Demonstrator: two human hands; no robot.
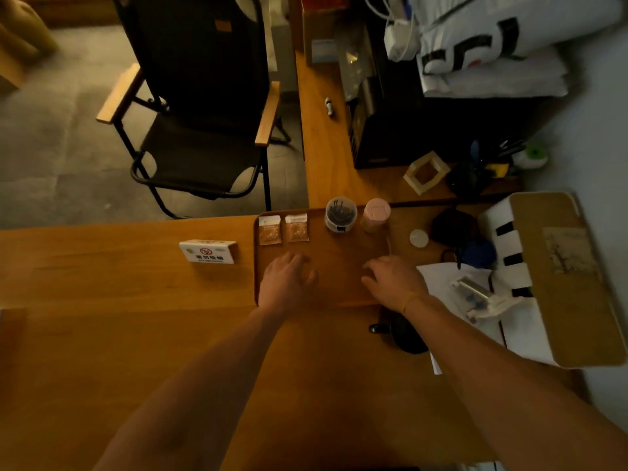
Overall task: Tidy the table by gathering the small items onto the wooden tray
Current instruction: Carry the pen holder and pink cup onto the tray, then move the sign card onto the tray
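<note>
Dim, warm amber light leaves the bench [136, 266] murky and the chair [204, 130] nearly black, brighter cool light at the right edge, soft overall focus, wide-angle bending at the borders

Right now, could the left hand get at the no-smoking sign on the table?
Probably yes. The left hand hovers over the tray, and only bare table lies between it and the sign.
</note>
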